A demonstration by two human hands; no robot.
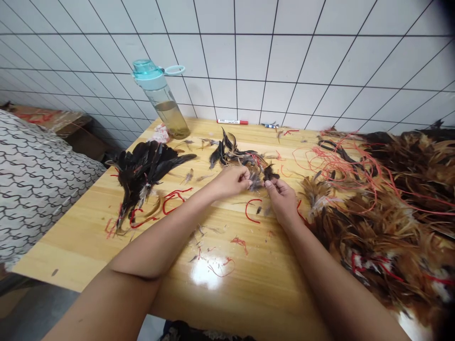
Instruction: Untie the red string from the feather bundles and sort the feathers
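My left hand (232, 181) is closed in a pinch over the middle of the wooden table, at the edge of some grey fluffy feathers (255, 182). Close by on the right, my right hand (282, 195) pinches a small dark feather (271, 174) between thumb and fingers. Just behind both hands lies a loose pile of black and brown feathers (227, 154) with bits of red string in it. What exactly the left fingertips grip is partly hidden by the fingers. A curved red string (251, 210) rests on the table in front of them.
Black feather bundles (142, 166) lie at left, below a water bottle (168, 109). A large heap of brown feathers (384, 227) covers the right side, with tangled red string (334, 158) and dark-handled scissors (343, 152). A marker (232, 122) lies by the tiled wall (249, 52).
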